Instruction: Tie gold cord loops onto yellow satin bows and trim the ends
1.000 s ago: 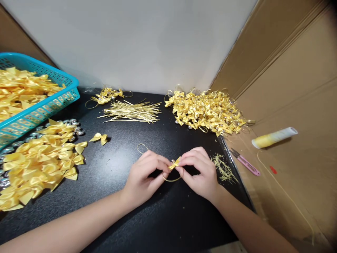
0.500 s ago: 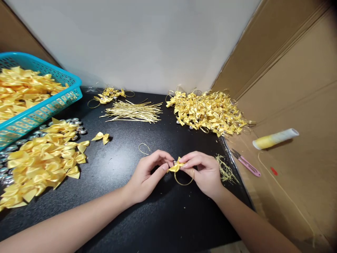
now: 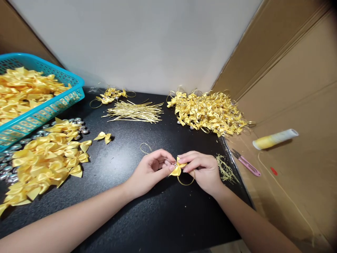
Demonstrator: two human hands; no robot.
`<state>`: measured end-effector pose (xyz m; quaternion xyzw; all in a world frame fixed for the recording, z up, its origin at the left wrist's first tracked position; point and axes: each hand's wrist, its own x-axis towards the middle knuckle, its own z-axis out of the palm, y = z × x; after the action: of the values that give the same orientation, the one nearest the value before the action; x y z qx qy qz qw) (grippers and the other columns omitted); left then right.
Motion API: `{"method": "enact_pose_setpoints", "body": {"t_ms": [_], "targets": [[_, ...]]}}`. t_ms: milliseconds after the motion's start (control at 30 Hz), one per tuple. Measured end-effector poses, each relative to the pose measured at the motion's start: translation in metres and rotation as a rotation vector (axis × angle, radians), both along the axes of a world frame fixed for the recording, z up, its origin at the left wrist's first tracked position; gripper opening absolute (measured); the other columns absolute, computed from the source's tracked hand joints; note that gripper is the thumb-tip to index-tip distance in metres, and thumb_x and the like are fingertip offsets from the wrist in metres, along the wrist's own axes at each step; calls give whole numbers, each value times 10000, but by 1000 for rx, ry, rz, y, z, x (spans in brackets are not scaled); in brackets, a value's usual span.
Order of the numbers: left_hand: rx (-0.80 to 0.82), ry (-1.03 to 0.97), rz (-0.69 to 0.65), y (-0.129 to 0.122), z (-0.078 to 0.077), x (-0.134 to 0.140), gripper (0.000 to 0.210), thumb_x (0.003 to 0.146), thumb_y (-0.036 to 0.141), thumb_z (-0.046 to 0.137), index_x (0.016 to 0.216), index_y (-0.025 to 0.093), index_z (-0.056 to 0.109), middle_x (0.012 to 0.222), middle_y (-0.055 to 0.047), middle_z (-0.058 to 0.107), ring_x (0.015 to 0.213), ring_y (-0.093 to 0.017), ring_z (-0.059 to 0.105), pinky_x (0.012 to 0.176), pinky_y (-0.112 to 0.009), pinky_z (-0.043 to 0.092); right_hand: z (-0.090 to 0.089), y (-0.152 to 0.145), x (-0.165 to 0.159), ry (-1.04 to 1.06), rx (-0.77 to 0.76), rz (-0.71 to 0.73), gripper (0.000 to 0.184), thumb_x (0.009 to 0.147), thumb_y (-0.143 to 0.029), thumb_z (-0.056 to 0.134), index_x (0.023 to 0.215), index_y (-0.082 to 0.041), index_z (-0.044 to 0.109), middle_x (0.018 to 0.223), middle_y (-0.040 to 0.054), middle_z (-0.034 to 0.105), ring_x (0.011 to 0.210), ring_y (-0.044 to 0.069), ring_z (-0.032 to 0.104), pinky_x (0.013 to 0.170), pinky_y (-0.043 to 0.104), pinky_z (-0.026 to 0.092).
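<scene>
Left grip (image 3: pixel 147 174) and right grip (image 3: pixel 206 172) are pinching a yellow bow (image 3: pixel 176 171) and partly obscuring its ends.

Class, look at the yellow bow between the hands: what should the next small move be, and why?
Probably to straighten the yellow bow gently: the left hand and right hand both hold it, it sits at a tilt, and a gold loop hangs below it, so evening its sides seems possible without a new grip.
</scene>
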<state>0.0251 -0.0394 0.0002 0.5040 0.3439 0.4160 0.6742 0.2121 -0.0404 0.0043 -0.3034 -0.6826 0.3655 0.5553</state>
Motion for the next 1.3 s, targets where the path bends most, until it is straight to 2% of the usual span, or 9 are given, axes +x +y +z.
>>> {"method": "enact_pose_setpoints", "body": {"t_ms": [167, 400, 600, 800, 1133, 1300], "targets": [[-31, 3, -10, 3, 1, -1, 203, 770, 333, 726, 789, 159, 625, 739, -14, 613, 674, -120, 563, 628, -233, 476, 0, 0, 4, -93, 86, 4, 199, 823, -179, 679, 637, -241, 708, 760, 44, 771, 747, 199, 716, 665, 356, 585], [-44, 17, -101, 5, 2, -3, 242, 832, 410, 650, 830, 168, 656, 716, -14, 610, 640, -120, 545, 630, -243, 476, 3, 0, 10, -259, 310, 3, 208, 849, -138, 631, 693, -248, 713, 808, 30, 779, 744, 190, 693, 652, 365, 531], [-60, -93, -181, 3, 1, -3, 226, 774, 312, 732, 913, 165, 630, 766, -16, 619, 689, -122, 565, 648, -239, 467, 2, 0, 10, -269, 304, 3, 205, 848, -129, 628, 700, -244, 711, 812, 36, 779, 741, 194, 682, 643, 366, 529], [-61, -120, -119, 4, 0, -3, 160, 764, 250, 742, 849, 163, 638, 742, -1, 609, 663, -103, 548, 632, -220, 454, 2, -1, 10, -221, 254, 7, 213, 828, -93, 635, 687, -235, 706, 792, 46, 776, 698, 182, 664, 633, 351, 540], [-80, -128, -112, 4, -1, -2, 160, 764, 254, 743, 840, 155, 644, 761, 1, 624, 680, -98, 559, 642, -213, 454, 0, -1, 9, -198, 256, 28, 214, 816, -69, 643, 670, -215, 702, 791, 58, 776, 684, 177, 653, 636, 347, 523], [-52, -75, -119, 3, -4, -4, 173, 768, 255, 739, 865, 148, 644, 700, 15, 588, 636, -90, 513, 625, -212, 425, -1, -1, 8, -146, 170, 36, 241, 794, -46, 653, 638, -221, 706, 781, 51, 775, 664, 167, 652, 627, 326, 528]]}}
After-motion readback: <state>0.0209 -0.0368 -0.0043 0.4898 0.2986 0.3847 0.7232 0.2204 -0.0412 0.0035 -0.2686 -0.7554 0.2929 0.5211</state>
